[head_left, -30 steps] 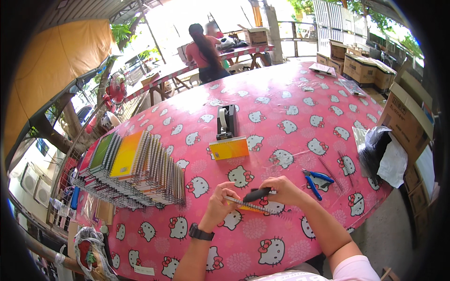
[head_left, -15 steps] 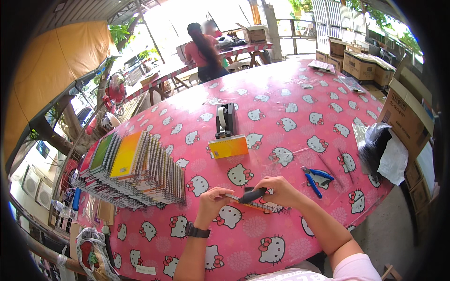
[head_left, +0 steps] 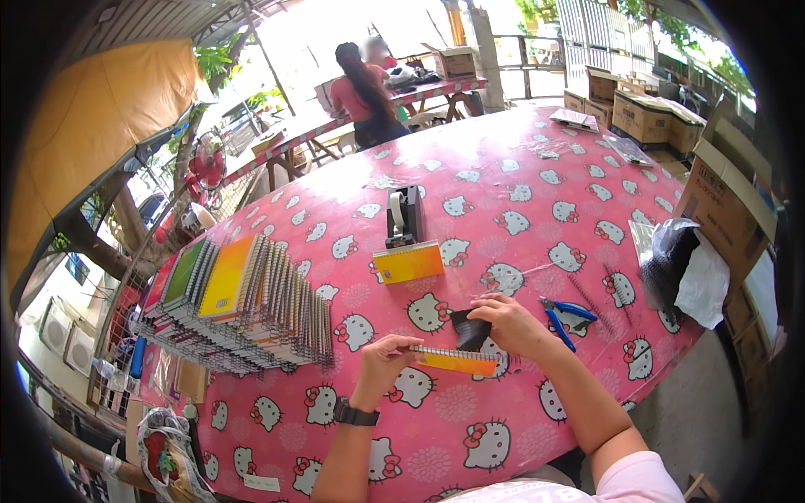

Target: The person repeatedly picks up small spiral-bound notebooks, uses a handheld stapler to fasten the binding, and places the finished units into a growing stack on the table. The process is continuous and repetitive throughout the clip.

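My left hand, with a dark watch at the wrist, pinches the left end of a small spiral notebook. Its yellow-orange cover faces me and its wire coil runs along the upper edge. Just beyond the coil, my right hand grips a black, flat, bendable piece whose kind I cannot make out. Farther off, another yellow-orange spiral notebook leans against a black tape dispenser. Blue-handled pliers lie to the right of my right hand.
Stacked spiral notebooks stand at the left on the pink patterned tablecloth. Loose wire coils lie near the pliers. Plastic wrapping and a cardboard box are at the right edge. A person sits at a far table.
My right hand has moved away from me and slightly right, taking the black piece off the notebook's coil. The notebook has turned so that its orange cover shows more.
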The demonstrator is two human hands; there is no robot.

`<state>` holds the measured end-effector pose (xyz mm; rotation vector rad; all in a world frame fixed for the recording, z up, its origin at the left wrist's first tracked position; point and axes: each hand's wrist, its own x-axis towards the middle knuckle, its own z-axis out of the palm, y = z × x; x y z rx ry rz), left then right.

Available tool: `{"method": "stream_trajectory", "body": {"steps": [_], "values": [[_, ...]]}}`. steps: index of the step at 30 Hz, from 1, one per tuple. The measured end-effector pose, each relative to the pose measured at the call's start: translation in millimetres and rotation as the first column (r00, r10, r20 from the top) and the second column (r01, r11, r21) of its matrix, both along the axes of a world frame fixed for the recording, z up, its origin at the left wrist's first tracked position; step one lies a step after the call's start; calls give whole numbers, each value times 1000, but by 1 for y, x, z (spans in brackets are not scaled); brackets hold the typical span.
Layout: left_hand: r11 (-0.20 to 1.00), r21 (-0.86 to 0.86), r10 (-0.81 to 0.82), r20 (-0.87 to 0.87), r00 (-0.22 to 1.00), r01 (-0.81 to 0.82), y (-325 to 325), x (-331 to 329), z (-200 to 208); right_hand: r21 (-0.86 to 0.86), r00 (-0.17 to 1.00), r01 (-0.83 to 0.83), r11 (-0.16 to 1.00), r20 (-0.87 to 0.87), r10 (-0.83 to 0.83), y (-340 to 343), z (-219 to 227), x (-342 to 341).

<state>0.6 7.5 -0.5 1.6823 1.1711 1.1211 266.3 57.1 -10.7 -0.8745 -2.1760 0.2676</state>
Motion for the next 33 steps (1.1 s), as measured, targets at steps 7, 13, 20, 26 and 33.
{"method": "stream_trajectory", "body": {"steps": [7,13,20,26,33], "values": [[994,-17,104,-33,994,-104,-26,24,35,-219,953,-253,942,-226,204,-41,60,-14],[998,54,24,119,993,-31,-34,36,34,-306,943,-278,910,-267,199,-52,51,-23],[999,30,12,159,987,-17,-36,34,30,-139,925,-265,954,-314,211,-58,55,-34],[999,37,27,149,989,-33,-36,37,28,-145,933,-243,959,-304,191,-57,51,-34],[992,116,17,251,968,-48,-34,42,25,-201,947,-229,952,-274,169,-59,52,-34]]}}
